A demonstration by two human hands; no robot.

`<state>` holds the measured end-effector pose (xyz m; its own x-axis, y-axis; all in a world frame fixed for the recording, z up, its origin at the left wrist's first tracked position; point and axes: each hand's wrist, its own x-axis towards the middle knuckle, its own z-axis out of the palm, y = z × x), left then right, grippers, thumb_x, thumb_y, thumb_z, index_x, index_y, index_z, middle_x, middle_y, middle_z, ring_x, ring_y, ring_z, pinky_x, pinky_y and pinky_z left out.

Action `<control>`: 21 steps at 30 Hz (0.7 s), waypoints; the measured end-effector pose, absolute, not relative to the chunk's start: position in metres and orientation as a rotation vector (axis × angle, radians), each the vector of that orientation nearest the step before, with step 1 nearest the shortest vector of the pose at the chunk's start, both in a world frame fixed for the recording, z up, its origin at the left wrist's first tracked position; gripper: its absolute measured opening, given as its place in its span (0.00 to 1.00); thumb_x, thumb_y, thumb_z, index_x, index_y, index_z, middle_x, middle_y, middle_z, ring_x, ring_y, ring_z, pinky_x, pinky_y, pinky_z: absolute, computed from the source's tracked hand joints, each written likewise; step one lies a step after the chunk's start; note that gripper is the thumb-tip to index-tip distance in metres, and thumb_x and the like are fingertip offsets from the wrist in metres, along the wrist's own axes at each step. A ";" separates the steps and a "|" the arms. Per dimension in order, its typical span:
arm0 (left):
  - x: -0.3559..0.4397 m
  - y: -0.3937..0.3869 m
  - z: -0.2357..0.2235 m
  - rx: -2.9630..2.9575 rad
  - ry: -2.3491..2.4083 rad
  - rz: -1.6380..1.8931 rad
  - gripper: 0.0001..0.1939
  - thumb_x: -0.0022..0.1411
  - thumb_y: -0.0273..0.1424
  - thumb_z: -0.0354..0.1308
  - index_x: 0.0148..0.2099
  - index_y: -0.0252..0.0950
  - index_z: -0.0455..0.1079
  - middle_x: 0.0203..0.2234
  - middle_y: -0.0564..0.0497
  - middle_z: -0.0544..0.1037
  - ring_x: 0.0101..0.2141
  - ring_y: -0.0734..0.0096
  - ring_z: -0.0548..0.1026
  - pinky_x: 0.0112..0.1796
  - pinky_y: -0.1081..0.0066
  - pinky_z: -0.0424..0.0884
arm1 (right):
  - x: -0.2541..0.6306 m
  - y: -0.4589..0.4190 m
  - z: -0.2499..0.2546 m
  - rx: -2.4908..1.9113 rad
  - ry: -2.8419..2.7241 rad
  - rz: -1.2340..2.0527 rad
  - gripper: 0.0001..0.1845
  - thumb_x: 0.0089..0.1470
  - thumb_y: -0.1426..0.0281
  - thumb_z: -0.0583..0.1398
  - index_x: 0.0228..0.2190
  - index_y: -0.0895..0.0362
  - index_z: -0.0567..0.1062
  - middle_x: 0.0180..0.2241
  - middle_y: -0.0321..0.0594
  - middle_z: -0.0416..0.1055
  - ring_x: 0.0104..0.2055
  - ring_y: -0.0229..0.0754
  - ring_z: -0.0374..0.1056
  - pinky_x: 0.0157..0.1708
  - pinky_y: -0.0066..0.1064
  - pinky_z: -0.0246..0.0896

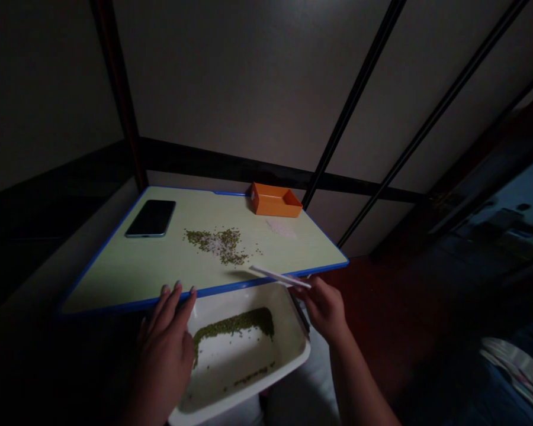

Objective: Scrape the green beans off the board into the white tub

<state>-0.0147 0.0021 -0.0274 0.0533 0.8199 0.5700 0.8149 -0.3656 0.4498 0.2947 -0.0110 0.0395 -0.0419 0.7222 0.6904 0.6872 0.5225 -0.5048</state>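
Observation:
My right hand (323, 307) is closed around one end of a thin, flat white strip (275, 275), whose kind I cannot make out. Its free end points left over the near edge of the table. My left hand (171, 337) lies with fingers stretched out at the table's blue edge, beside the left wall of a white basin (295, 349). Small green beans (244, 321) lie in a band along the basin's far side, a few more near its front. On the tabletop, a pile of green beans (231, 238) is mixed with white grains (212, 244).
The pale table (169, 266) has a blue rim. A dark phone (151, 218) lies at its left. Toward the back right stands an orange box (275, 204), with a small patch of white grains (281, 228) before it. Wall panels (249, 83) rise behind.

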 end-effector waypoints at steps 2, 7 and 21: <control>-0.015 0.003 -0.028 2.286 1.761 1.239 0.28 0.62 0.26 0.44 0.63 0.41 0.66 0.66 0.42 0.66 0.68 0.53 0.58 0.63 0.46 0.62 | 0.288 -0.016 0.042 -1.091 -1.904 -0.037 0.13 0.58 0.76 0.56 0.40 0.52 0.78 0.36 0.42 0.82 0.37 0.42 0.80 0.36 0.29 0.74; -0.016 0.005 -0.030 2.283 1.752 1.251 0.28 0.63 0.27 0.44 0.63 0.41 0.66 0.65 0.42 0.66 0.68 0.52 0.57 0.64 0.45 0.61 | 0.282 -0.009 0.036 -1.033 -2.006 -0.241 0.17 0.59 0.79 0.54 0.41 0.54 0.79 0.41 0.48 0.82 0.45 0.45 0.80 0.43 0.32 0.76; -0.022 0.007 -0.038 2.377 1.675 1.321 0.27 0.64 0.26 0.45 0.64 0.39 0.64 0.66 0.40 0.65 0.68 0.53 0.57 0.64 0.50 0.63 | 0.294 0.010 0.010 -1.194 -1.983 -0.421 0.15 0.61 0.77 0.54 0.42 0.57 0.80 0.45 0.52 0.81 0.45 0.47 0.80 0.43 0.35 0.77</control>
<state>-0.0220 0.0071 -0.0380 0.1081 0.7585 0.6426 0.8017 -0.4487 0.3949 0.2937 0.0098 0.0102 -0.2660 0.6021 0.7528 0.8560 0.5067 -0.1028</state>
